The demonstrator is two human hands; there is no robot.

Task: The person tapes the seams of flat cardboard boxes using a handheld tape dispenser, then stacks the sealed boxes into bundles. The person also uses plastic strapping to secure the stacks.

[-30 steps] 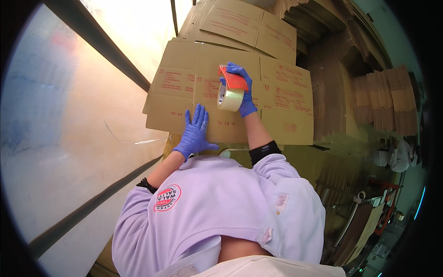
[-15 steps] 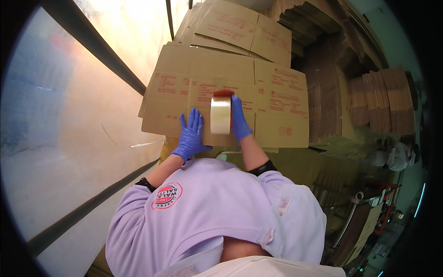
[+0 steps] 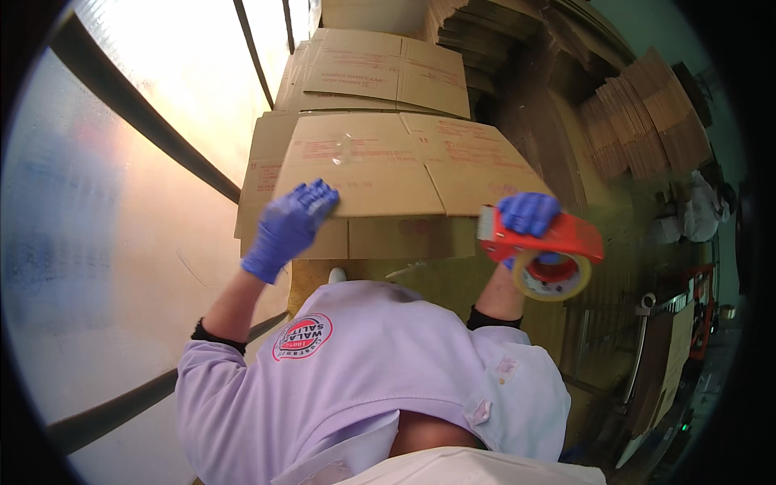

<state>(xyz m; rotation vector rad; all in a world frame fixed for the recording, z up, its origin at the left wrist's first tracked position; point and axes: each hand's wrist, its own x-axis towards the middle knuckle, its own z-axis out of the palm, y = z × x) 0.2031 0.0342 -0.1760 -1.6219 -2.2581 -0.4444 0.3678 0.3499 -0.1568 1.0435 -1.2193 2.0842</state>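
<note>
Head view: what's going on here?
The right grip of a person in a pale purple top holds a red tape dispenser by the near right corner of a flat carton; the left grip appears to touch its near left corner. More cardboard shows beneath, and more flat cartons lie behind.

Left hand (image 3: 287, 225) up and angled inward, blue-gloved, fingers bunched close together, thumb out of sight! Bare left forearm (image 3: 230, 303) slants up behind it from a black cuff (image 3: 218, 336). Wide across, the gloved right hand (image 3: 529, 214) curls in a full grip, fingers wrapped over, right forearm (image 3: 503, 293) short and steep below.
</note>
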